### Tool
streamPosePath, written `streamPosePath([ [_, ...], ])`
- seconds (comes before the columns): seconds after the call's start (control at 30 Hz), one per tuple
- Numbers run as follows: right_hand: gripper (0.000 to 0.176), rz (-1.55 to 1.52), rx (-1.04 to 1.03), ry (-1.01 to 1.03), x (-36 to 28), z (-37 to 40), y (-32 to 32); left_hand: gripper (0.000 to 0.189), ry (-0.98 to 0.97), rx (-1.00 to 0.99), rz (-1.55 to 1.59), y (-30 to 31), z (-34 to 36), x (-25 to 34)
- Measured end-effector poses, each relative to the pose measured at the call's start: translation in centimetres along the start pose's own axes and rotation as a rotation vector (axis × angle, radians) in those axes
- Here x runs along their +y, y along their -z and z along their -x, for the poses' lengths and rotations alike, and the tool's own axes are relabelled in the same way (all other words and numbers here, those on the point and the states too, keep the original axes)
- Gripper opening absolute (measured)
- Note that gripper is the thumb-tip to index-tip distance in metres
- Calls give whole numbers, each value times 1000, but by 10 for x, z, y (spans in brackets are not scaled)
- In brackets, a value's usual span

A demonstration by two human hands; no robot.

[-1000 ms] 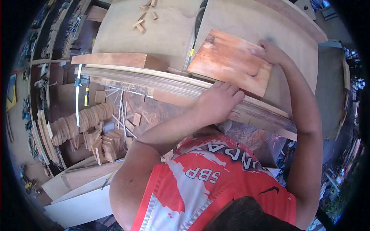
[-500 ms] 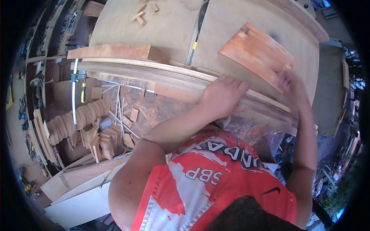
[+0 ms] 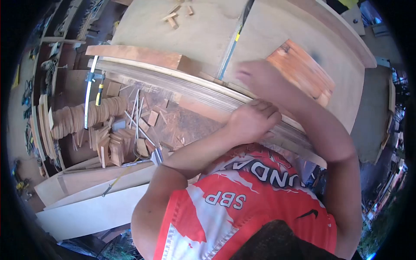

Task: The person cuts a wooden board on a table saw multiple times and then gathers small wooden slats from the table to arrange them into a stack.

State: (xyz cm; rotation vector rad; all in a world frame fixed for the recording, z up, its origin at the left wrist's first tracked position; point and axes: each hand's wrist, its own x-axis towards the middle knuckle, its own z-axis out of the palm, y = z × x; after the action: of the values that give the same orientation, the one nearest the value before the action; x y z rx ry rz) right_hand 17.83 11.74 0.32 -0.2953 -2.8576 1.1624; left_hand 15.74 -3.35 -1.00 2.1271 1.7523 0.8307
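Observation:
My left hand [image 3: 255, 122] lies on the layered wooden front edge [image 3: 208, 93] of the work table, its fingers curled round the edge. Over the table top, my right hand [image 3: 258, 77] is smeared by motion, so its fingers cannot be made out. It is above the left hand in view, between the dark slot with a blue and yellow strip [image 3: 229, 58] and a reddish board with a knot [image 3: 303, 71]. That board lies flat on the table top, partly covered by my right forearm.
A thick curved wooden piece [image 3: 143, 56] lies along the table's edge at left. Small offcuts [image 3: 172, 19] lie farther back. A clamp with a yellow and black handle [image 3: 99, 93] hangs at left. Below are a row of round wooden discs [image 3: 89, 115] and stacked wood pieces [image 3: 115, 149].
My right hand has left the reddish board's near end and swung left across the table top. My left hand stays on the edge. The view has shifted slightly.

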Motion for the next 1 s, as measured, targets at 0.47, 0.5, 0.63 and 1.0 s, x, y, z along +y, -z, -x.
streamPosePath([
  [0.47,31,215,-555,-230,1,-158,-35,56,37,23,37,-2,-8,-11],
  [0.5,34,220,-545,-209,13,-172,-25,55,31,-5,46,0,-11,-13],
  [0.63,33,296,-139,-44,20,-232,-1,53,21,-36,67,6,-12,-10],
  [1.0,21,307,-490,143,42,-96,-61,52,-10,-85,73,1,-18,-19],
])
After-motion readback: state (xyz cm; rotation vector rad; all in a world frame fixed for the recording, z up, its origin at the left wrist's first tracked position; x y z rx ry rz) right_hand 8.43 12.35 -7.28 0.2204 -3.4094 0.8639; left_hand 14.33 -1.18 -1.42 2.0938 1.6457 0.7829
